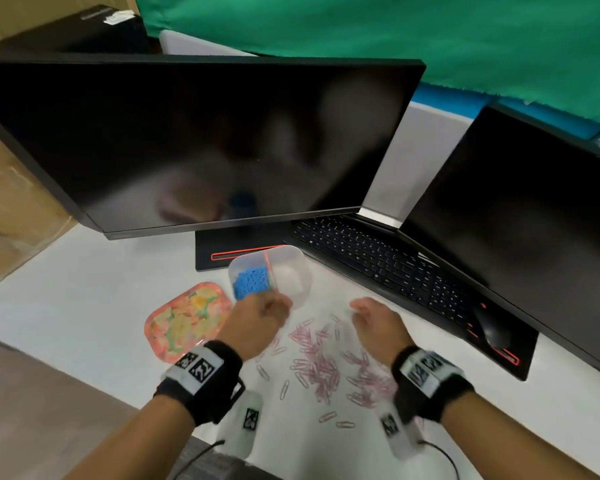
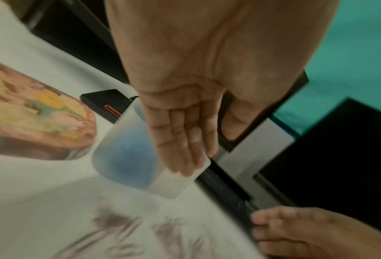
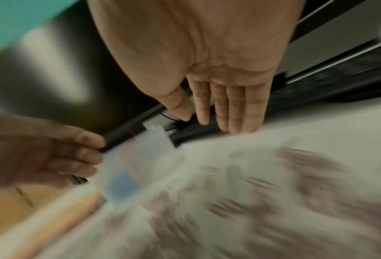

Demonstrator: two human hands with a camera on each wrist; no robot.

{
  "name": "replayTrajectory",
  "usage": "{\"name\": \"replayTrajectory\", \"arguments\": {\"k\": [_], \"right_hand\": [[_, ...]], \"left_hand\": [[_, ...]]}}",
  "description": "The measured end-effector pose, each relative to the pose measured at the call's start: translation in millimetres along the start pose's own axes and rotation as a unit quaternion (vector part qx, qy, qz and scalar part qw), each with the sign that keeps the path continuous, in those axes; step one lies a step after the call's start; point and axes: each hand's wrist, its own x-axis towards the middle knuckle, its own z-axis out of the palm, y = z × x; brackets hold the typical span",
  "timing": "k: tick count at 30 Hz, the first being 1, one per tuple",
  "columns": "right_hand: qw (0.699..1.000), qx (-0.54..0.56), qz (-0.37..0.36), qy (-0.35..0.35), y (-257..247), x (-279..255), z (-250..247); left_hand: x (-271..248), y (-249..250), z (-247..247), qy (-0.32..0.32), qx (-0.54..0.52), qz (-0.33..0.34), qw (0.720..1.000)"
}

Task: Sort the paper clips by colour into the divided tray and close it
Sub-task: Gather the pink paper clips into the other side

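The translucent divided tray stands in front of the monitor base. Its left compartment holds blue paper clips; the right compartment looks empty. My left hand is at the tray's near edge, and in the left wrist view its straight fingers lie against the tray. My right hand hovers open and holds nothing, just above the far end of the scattered pink paper clips. The right wrist view shows my right hand with its fingers spread straight, over blurred pink clips.
The tray's floral lid lies flat to the left of the tray. A large monitor stands behind. A laptop keyboard and a black mouse are to the right. The near table edge is beneath my wrists.
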Motion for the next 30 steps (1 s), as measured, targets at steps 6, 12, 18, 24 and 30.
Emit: {"name": "replayTrajectory", "arguments": {"k": [6,12,18,24,30], "right_hand": [[0.987,-0.137,0.077,-0.032,97.0,-20.5,3.5],[0.978,-0.193,0.042,-0.060,89.1,2.2,25.9],[0.950,-0.267,-0.076,-0.139,78.9,-18.8,43.8],[0.964,-0.217,-0.102,-0.113,103.8,-53.1,24.5],[0.976,-0.176,0.129,-0.001,145.8,-43.5,-4.9]], "left_hand": [[-17.5,-55.0,32.8,-0.140,0.300,-0.088,0.939],[-28.3,-54.5,74.0,-0.185,0.380,-0.019,0.906],[-13.5,-44.0,104.7,-0.227,0.426,0.084,0.872],[-2.2,-34.7,107.5,-0.271,0.455,0.182,0.828],[26.0,-12.8,111.8,-0.246,0.448,0.082,0.855]]}}
